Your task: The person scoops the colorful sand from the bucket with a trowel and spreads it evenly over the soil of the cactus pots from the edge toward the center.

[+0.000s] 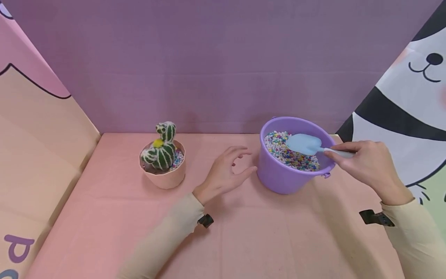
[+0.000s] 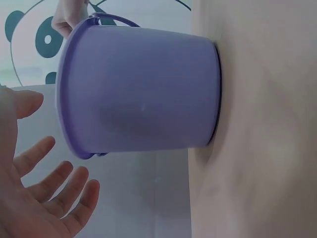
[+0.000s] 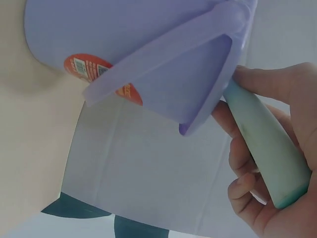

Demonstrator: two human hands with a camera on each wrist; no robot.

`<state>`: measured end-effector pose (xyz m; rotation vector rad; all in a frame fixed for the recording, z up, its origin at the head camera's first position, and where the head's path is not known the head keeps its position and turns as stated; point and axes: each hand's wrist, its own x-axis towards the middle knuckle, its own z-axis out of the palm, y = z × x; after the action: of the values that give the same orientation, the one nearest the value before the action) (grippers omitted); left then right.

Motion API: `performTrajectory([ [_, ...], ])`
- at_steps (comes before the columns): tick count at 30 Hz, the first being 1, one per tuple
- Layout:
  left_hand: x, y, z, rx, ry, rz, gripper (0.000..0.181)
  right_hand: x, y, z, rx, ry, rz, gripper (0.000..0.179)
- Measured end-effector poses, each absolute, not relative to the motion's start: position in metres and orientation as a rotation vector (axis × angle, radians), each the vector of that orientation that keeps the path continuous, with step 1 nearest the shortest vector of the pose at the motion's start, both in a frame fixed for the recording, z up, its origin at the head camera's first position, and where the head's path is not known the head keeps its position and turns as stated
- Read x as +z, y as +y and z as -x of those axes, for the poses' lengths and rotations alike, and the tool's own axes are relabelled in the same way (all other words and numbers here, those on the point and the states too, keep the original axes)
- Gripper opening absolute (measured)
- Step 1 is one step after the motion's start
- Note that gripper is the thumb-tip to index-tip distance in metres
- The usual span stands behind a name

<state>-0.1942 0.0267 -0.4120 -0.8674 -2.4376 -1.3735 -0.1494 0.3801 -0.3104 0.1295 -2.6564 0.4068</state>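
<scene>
A purple bucket (image 1: 285, 180) stands on the pink cloth, partly filled with small multicoloured beads (image 1: 275, 143). My right hand (image 1: 371, 162) grips the pale handle (image 3: 267, 141) of a light blue toy shovel (image 1: 304, 144) at the bucket's right rim, and the shovel's blade lies over the beads inside. In the right wrist view fingers and thumb curl round that handle. My left hand (image 1: 228, 170) is just left of the bucket, fingers spread and relaxed, holding nothing; the left wrist view shows them beside the bucket's rim.
To the left a peach pot (image 1: 163, 180) holds a fuzzy green cactus (image 1: 163, 153) with a yellow flower, some beads around it. A purple backdrop (image 1: 216, 69) rises behind the cloth, and a panda-print panel (image 1: 400, 116) borders the right side. The bucket's handle (image 3: 158, 54) hangs down outside.
</scene>
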Motion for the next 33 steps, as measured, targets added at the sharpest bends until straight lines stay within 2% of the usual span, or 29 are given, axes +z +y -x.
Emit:
performTrajectory([
  [5,-0.41,0.04,0.199,-1.36,-2.43,0.871,0.045,-0.303,0.383,0.149,0.351,-2.7,-0.147,0.031],
  [13,-0.401,0.059,0.207,-1.268,-2.399,0.947,0.054,-0.284,0.378,0.147,0.208,-2.795,-0.155,0.041],
  [21,-0.4,0.069,0.211,-1.155,-2.447,0.86,0.054,-0.275,0.368,0.149,0.053,-2.95,-0.204,0.022],
  [26,-0.397,0.072,0.209,-1.098,-2.439,0.827,0.053,-0.283,0.362,0.154,0.101,-2.954,-0.282,0.014],
  [33,-0.396,0.075,0.207,-1.127,-2.403,0.77,0.051,-0.317,0.348,0.171,0.361,-2.807,-0.253,0.017],
])
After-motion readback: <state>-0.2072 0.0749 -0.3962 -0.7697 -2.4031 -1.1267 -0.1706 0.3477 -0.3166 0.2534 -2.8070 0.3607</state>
